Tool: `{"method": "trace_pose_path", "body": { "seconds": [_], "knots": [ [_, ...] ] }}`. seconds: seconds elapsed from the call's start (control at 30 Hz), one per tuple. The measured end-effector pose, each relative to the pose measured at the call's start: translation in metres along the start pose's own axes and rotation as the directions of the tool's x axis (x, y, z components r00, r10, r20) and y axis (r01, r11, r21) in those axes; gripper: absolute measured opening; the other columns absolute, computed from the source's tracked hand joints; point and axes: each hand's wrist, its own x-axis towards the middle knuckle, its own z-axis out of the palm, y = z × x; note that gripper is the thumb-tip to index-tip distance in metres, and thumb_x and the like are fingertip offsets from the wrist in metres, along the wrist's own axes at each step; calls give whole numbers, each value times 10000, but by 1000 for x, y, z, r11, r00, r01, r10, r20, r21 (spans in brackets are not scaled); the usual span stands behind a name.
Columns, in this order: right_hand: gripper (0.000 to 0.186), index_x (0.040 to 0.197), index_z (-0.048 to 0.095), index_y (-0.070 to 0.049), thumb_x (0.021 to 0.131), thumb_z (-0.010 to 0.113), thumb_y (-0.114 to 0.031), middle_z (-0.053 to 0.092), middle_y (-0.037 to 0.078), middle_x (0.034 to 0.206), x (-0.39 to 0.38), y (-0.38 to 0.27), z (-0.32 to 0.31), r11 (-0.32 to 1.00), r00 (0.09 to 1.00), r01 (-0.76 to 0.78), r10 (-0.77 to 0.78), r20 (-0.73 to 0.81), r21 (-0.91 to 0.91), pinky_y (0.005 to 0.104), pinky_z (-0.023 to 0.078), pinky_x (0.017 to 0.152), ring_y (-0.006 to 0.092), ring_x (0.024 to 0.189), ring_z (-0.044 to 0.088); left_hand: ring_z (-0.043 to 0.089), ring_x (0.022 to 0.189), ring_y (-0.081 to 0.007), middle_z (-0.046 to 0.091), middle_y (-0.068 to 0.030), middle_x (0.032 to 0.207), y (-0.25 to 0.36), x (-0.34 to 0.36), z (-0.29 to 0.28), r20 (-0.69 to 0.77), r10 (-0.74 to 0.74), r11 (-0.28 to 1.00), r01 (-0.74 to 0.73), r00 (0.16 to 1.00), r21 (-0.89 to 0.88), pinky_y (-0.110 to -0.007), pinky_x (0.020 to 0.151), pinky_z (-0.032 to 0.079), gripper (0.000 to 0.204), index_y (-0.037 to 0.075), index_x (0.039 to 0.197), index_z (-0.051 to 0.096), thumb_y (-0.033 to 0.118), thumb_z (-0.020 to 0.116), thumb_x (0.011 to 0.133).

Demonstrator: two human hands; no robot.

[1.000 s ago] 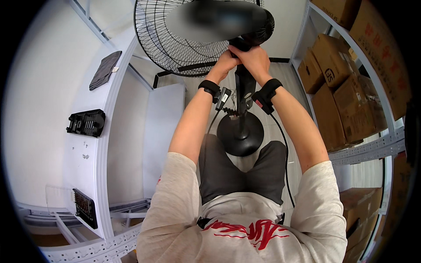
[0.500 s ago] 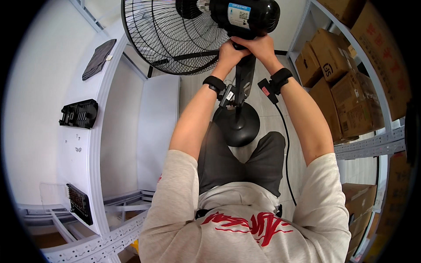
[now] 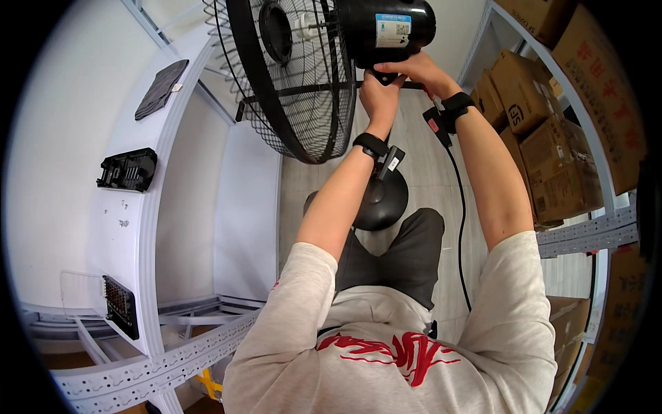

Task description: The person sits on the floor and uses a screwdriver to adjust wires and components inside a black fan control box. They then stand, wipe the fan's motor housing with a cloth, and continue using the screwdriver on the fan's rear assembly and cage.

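A large black pedestal fan (image 3: 396, 58) stands before me, its motor housing at the top and its wire cage (image 3: 303, 131) to the left. My left hand (image 3: 380, 96) is closed round the neck just under the housing. Higher and to the right, my right hand (image 3: 422, 72) is closed at the same joint, its thumb lying across the bracket. A dark, narrow piece shows below the right palm; I cannot make out what it is. The round black base (image 3: 385, 200) rests on the floor, and my left forearm partly hides the pole.
On the white shelf at left lie a grey cloth (image 3: 162, 90), a black plastic tray (image 3: 128, 170), small screws (image 3: 124, 223) and a black bit set (image 3: 120, 306). Cardboard boxes (image 3: 558, 165) fill the right rack. A black cable (image 3: 461, 228) hangs from the right wrist device.
The fan head has swung round, bringing its cage nearer to me and showing it more edge-on. Both hands have shifted right, with the left wrist turned more upright.
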Motion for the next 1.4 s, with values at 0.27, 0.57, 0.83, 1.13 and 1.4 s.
{"method": "trace_pose_path", "body": {
  "seconds": [0.27, 0.57, 0.83, 1.13, 1.4],
  "knots": [
    [633, 1090, 727, -47, 694, 815, -533, 743, 134, 1003, 8, 17, 16, 984, 980, 22, -56, -189, -176, 344, 540, 817, 276, 909, 711, 643, 964, -444, 671, -234, 1040, -4, -5, 3, -54, 150, 987, -152, 987, -45, -489, 808, 504, 472, -17, 1167, 525, 153, 763, 797],
    [628, 938, 724, 24, 707, 774, -558, 732, 180, 835, -10, -23, 63, 861, 868, -322, 103, -487, -393, 423, 562, 706, 336, 785, 722, 565, 1187, -429, 549, -274, 1326, -35, -21, -29, 269, 176, 984, -169, 947, -48, -456, 929, 473, 718, -1, 1482, 309, 145, 673, 881],
    [595, 894, 729, 11, 698, 765, -549, 730, 193, 854, -4, 1, 56, 826, 846, -328, 40, -531, -459, 438, 566, 733, 364, 820, 716, 288, 1464, -357, 341, -210, 1556, -82, -64, -102, 641, 297, 941, -332, 708, -69, -399, 1160, 305, 645, 14, 1487, 351, 97, 612, 903],
    [641, 1001, 698, 29, 701, 773, -533, 724, 207, 883, 5, 11, 51, 890, 878, -195, -29, -478, -413, 448, 553, 772, 367, 862, 704, 474, 1349, -267, 435, -138, 1510, -200, 32, -226, 743, -268, 776, 595, 613, -211, -401, 1085, 438, 494, 91, 1511, 335, 268, 372, 1052],
    [536, 1048, 729, -33, 687, 826, -416, 750, 140, 960, -2, 1, 46, 947, 892, -154, 10, -453, -282, 348, 548, 792, 268, 890, 727, 574, 1228, -352, 495, -206, 1415, -199, 61, -179, 930, -254, 317, 931, 266, -180, -509, 930, 546, 772, 144, 1541, 245, 638, 403, 969]
  ]
}}
